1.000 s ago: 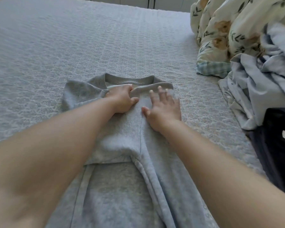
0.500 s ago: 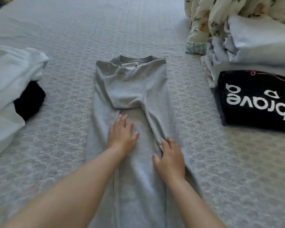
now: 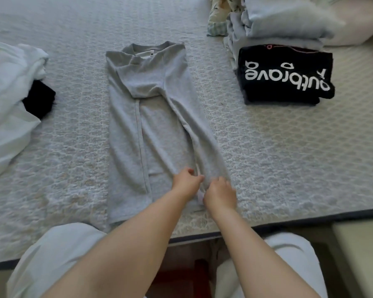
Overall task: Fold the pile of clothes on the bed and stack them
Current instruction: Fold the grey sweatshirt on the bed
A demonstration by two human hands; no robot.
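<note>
Both hands, left hand (image 3: 186,182) and right hand (image 3: 220,193), pinch the grey sweatshirt's (image 3: 138,125) cuff (sleeves folded in) on the bed (image 3: 278,158).

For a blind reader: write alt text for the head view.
Both hands, left hand and right hand, pinch the near end of a grey sweatshirt lying folded lengthwise on a white bed. A folded black shirt lies to the right, rumpled white clothes to the left.
</note>
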